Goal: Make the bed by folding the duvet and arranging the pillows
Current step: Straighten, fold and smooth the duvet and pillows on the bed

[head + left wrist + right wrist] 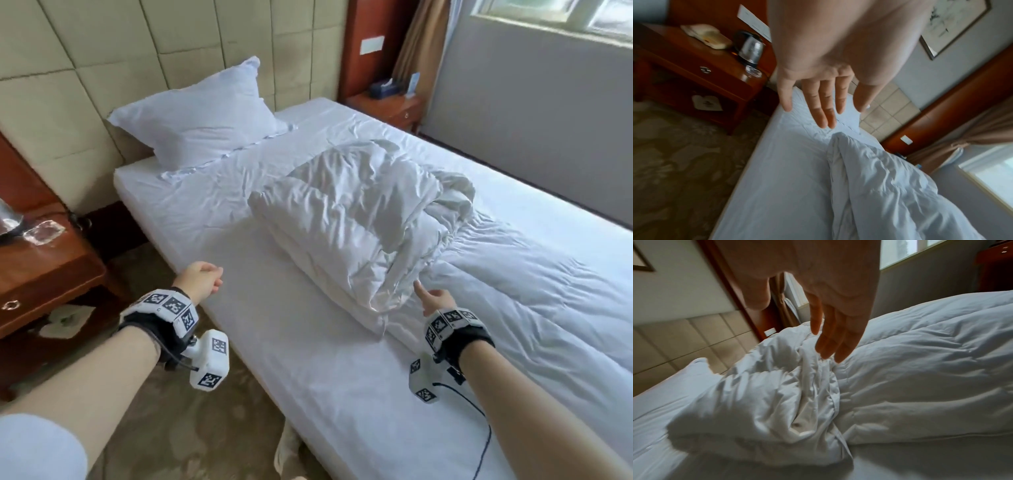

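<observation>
A white duvet (359,226) lies in a crumpled, loosely folded heap across the middle of the bed (308,359). One white pillow (202,120) leans against the padded headboard at the bed's top left. My left hand (202,279) hovers over the bed's near edge, holding nothing; its fingers (824,104) are straight in the left wrist view. My right hand (433,298) is just to the right of the duvet's near corner (760,418), fingers (830,340) extended and relaxed above the folds, not gripping.
A wooden nightstand (44,267) with a kettle (751,48) and a phone (707,35) stands left of the bed. Another nightstand (387,102) with a tissue box is at the far side. A window wall (531,102) runs along the right. Carpet (171,411) lies below.
</observation>
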Motion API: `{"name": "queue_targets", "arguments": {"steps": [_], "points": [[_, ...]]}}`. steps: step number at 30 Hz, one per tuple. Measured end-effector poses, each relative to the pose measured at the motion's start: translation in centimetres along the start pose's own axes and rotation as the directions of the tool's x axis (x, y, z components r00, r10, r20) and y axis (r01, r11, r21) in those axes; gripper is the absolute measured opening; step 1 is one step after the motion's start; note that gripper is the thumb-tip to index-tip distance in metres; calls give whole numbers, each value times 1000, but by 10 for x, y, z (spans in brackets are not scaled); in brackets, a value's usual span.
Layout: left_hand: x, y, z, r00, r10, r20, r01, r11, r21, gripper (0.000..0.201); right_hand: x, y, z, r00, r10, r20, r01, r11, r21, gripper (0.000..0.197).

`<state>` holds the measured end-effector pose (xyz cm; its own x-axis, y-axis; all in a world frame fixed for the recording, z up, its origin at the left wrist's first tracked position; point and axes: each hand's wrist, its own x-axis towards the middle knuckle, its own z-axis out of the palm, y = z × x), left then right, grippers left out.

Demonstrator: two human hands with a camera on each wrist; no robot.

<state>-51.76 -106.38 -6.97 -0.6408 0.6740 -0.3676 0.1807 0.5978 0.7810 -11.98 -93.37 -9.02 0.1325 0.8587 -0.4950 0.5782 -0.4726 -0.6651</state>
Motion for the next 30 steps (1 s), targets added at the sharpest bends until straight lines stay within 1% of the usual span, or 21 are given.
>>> {"name": "queue_targets", "arguments": {"steps": [2, 4, 6, 8, 9, 11, 13, 14, 16, 17, 18, 19, 20, 21, 22, 23, 24, 26, 27, 28, 30], "points": [[49, 22, 26, 999, 6, 44, -7, 1000, 24, 8, 36, -9, 0, 997, 75, -17, -74, 995, 74, 79], [111, 42, 53, 996, 4, 92, -12, 996, 88, 23, 79, -24, 1, 990, 133, -41, -128, 986, 108, 81], [160, 64, 76, 993, 1, 117, -20, 987, 158, 28, 111, -40, 0, 982, 180, -53, -171, 974, 148, 82], [191, 92, 98, 990, 28, 137, -54, 982, 182, 29, 135, -58, 1, 978, 197, -71, -180, 964, 196, 85], [214, 108, 115, 987, 40, 156, -74, 973, 217, 30, 154, -67, 0, 970, 226, -89, -203, 956, 212, 87], [242, 129, 142, 979, 31, 199, -83, 963, 256, 34, 177, -74, 3, 951, 290, -110, -258, 936, 238, 91], [277, 149, 173, 971, 12, 238, -80, 957, 279, 40, 205, -77, 8, 927, 351, -135, -301, 908, 292, 99], [291, 156, 184, 972, 12, 233, -86, 947, 309, 44, 216, -78, 13, 916, 378, -135, -321, 892, 318, 106], [320, 170, 211, 975, 56, 214, -140, 903, 405, 49, 240, -77, 21, 893, 435, -117, -384, 870, 309, 118], [332, 178, 225, 973, 93, 210, -180, 877, 445, 50, 252, -79, 24, 880, 460, -114, -413, 862, 294, 121], [341, 187, 237, 964, 153, 219, -241, 852, 464, 51, 261, -82, 25, 873, 474, -116, -429, 859, 281, 121], [350, 194, 250, 946, 216, 242, -310, 826, 472, 53, 273, -86, 30, 866, 489, -109, -439, 845, 305, 120], [359, 200, 262, 927, 267, 263, -366, 799, 478, 54, 284, -94, 35, 864, 498, -73, -445, 825, 348, 119], [369, 202, 273, 913, 295, 281, -401, 772, 494, 56, 294, -102, 44, 858, 513, -20, -469, 799, 377, 119], [377, 203, 283, 903, 311, 296, -425, 747, 512, 58, 303, -110, 55, 841, 540, 14, -507, 781, 364, 120], [383, 202, 290, 897, 318, 307, -439, 727, 528, 60, 309, -117, 66, 821, 571, 19, -545, 773, 324, 118], [388, 203, 297, 891, 333, 308, -452, 711, 539, 61, 314, -122, 75, 807, 591, 0, -565, 771, 294, 111], [394, 204, 306, 893, 350, 284, -451, 697, 558, 63, 320, -126, 83, 800, 598, -53, -568, 783, 254, 80], [396, 204, 310, 896, 346, 278, -444, 696, 564, 64, 322, -128, 80, 795, 602, -73, -570, 784, 246, 63], [399, 206, 311, 899, 338, 278, -438, 697, 568, 65, 324, -129, 74, 788, 607, -105, -570, 783, 249, 50], [406, 213, 313, 902, 319, 292, -432, 702, 566, 67, 334, -137, 56, 780, 597, -187, -537, 793, 289, 39]]}}
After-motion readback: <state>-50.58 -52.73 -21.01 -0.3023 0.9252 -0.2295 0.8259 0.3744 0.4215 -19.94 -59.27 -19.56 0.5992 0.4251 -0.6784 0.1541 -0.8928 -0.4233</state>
